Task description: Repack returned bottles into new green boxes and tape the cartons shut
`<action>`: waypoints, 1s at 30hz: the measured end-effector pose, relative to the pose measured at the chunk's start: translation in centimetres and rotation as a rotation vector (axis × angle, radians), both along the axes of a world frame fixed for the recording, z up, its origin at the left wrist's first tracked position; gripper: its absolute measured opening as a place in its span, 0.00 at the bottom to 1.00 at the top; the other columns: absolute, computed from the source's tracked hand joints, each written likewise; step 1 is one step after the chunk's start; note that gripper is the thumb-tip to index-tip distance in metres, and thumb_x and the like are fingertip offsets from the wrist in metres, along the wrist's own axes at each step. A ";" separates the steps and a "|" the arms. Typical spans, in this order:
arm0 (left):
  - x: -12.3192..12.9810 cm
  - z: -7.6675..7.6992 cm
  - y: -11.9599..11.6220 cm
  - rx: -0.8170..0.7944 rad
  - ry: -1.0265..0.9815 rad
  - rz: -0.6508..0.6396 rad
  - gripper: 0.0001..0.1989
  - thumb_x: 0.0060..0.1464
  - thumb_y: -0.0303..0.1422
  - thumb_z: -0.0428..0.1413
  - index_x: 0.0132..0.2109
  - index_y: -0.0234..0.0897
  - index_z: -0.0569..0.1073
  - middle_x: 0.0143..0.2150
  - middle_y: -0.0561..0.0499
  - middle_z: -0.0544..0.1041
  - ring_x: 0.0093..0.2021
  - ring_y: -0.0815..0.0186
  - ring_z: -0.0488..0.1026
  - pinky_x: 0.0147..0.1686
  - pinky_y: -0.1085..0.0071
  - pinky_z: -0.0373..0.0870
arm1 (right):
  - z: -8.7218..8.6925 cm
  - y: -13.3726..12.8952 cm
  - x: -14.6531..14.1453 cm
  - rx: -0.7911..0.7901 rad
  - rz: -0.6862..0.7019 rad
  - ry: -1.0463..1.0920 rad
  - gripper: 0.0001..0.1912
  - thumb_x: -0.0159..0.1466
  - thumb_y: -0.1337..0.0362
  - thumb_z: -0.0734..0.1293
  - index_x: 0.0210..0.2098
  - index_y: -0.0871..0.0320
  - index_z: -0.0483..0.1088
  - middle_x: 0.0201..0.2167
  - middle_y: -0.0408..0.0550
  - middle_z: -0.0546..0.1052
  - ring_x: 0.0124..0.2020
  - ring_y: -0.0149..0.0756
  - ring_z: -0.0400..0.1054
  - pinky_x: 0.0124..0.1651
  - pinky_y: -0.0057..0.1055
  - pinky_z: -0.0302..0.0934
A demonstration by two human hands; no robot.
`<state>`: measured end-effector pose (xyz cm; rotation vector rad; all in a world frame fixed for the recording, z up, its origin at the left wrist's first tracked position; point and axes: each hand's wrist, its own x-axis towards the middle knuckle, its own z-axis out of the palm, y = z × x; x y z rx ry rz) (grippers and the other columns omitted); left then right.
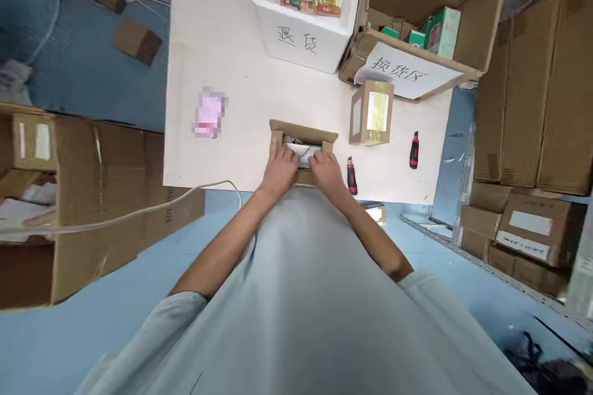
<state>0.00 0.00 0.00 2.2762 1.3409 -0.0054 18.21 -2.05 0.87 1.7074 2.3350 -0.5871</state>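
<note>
An opened small cardboard box [303,130] sits at the table's front edge, right against my body, with its back flap raised. Inside it shows a flat white item [303,149] with a greenish edge; its kind is not clear. My left hand [281,166] grips the left end of this white item, fingers bent down into the box. At the right end, my right hand [327,173] has its fingers curled onto the same item. The undersides of both hands are hidden. Just right of my right hand lies a red and black utility knife [352,176].
A taped carton [370,113] and a second utility knife [414,150] are to the right. Behind stand a white foam bin [301,37] with small packets and a large cardboard box [417,55] with green boxes. A blurred pink object [210,113] lies left on the white table [222,163].
</note>
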 end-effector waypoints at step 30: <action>1.7 -2.2 3.0 -0.173 0.104 -0.020 0.28 0.65 0.28 0.64 0.71 0.34 0.76 0.71 0.29 0.73 0.67 0.38 0.75 0.58 0.50 0.80 | -3.9 0.7 0.5 -0.183 -0.233 0.114 0.28 0.77 0.68 0.70 0.74 0.62 0.68 0.69 0.69 0.73 0.68 0.58 0.73 0.69 0.51 0.74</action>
